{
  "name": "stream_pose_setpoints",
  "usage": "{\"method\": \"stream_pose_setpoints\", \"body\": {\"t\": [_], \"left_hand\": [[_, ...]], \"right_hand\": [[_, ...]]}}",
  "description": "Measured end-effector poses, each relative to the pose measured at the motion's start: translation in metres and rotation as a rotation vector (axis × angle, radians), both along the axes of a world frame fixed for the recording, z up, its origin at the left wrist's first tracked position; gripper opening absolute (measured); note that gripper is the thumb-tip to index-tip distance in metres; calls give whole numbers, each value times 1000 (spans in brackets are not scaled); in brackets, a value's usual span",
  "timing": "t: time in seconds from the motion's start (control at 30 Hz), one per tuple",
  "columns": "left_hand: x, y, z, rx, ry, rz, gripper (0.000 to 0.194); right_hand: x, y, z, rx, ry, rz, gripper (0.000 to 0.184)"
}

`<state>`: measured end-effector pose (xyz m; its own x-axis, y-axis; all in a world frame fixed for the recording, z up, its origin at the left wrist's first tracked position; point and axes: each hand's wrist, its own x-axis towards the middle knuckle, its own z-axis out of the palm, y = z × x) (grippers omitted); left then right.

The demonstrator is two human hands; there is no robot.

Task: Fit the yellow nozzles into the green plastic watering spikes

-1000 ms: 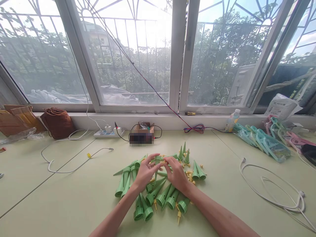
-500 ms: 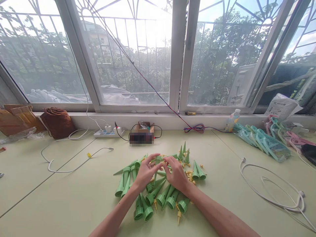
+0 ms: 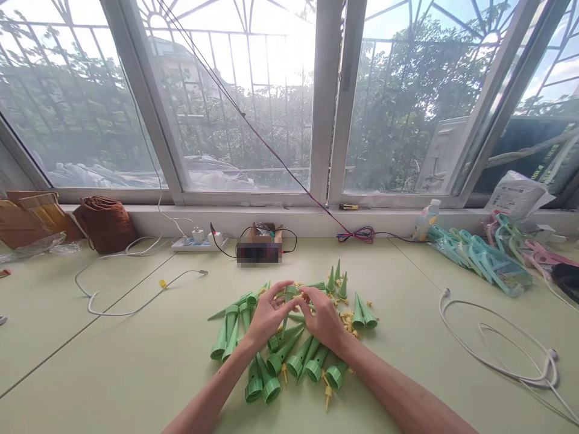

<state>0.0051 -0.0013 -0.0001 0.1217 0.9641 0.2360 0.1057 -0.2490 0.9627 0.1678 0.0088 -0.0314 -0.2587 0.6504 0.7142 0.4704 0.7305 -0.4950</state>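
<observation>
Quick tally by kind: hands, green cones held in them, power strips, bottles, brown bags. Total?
Hands: 2, left hand and right hand
Held green cone: 1
Power strip: 1
Bottle: 1
Brown bag: 1
Total: 6

The cones (image 3: pixel 275 360) were green with small yellow pieces (image 3: pixel 347 320); the table (image 3: pixel 113 361) pale green; the cable (image 3: pixel 497 337) white; the pouch (image 3: pixel 105 224) brown.

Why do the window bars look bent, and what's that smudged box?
Head view: the wide lens bows the window frame; sun glare whitens the middle panes; the small box by the sill is deliberately pixelated; the hands and green cones stay sharp and evenly lit.
</observation>
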Motion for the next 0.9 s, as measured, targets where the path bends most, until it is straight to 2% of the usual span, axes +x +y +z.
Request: {"method": "stream_pose_setpoints", "body": {"t": [0.3,0.63,0.9], "left_hand": [[-2,2,-5,-2,-12,-10,48],[2,-4,4,0,30,-46,50],[2,-5,4,-12,27,-73,48]], "right_hand": [[1,0,0,9,0,33,23],[0,3,-2,18,26,37,26],[1,2,-1,-44,42,49,27]]}}
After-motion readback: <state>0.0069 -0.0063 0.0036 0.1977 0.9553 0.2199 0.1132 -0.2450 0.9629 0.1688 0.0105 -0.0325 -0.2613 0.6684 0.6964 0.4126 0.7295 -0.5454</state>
